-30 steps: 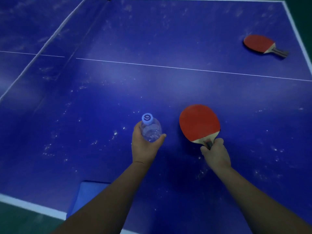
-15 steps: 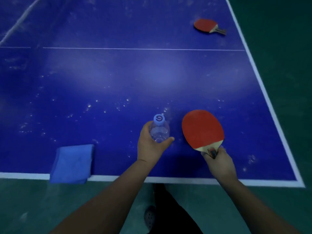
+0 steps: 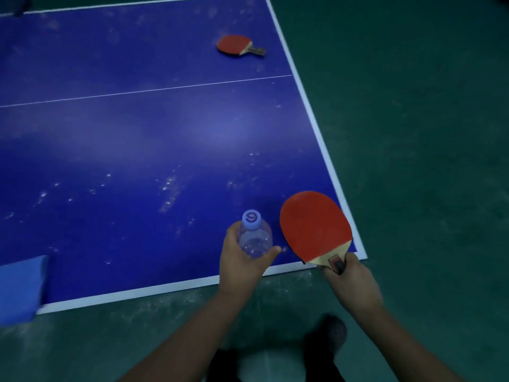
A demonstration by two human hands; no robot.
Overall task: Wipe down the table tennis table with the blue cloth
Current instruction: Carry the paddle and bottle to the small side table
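The blue table tennis table fills the upper left, speckled with white dust. A folded blue cloth lies on its near edge at the far left, partly overhanging and cut off by the frame. My left hand grips a clear plastic bottle with a pale blue cap, upright near the table's near right corner. My right hand holds the handle of a red paddle, its blade over that corner. Both hands are far to the right of the cloth.
A second red paddle lies flat on the table at the far right, beyond the white centre line. Green floor lies right of and below the table. My dark shoe shows on the floor by the near edge.
The view has swung right and back. My hands carried the bottle and paddle from the table's middle to its near right corner. The cloth slid to the left edge of view.
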